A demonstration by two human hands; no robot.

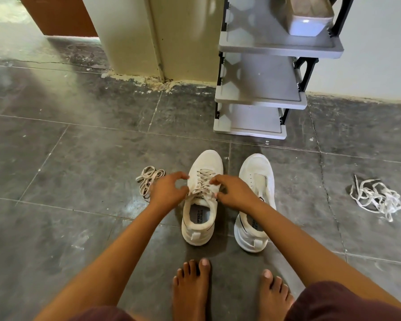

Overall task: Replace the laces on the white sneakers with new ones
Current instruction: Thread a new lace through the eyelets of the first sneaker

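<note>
The left hand [169,191] and right hand [234,193], fingers curled, each pinch the beige lace [203,179] at the upper eyelets of the left shoe [206,163] on the floor [79,158]. That shoe looks nearly laced, while the right shoe [256,165] just beside it has none. Next, I judge, the ends want drawing even, then the spare lace [148,177] threading into the bare shoe; white laces [377,198] lie well apart.

Matt white cloth mesh on the left sneaker [206,161] and right sneaker [256,165], with smooth soles. Flat woven cloth in the beige laces [204,177] and white laces [375,198]. Dark, scuffed floor [56,158] tiles, faintly glossy. Smooth grey plastic shelf rack [259,84].
</note>
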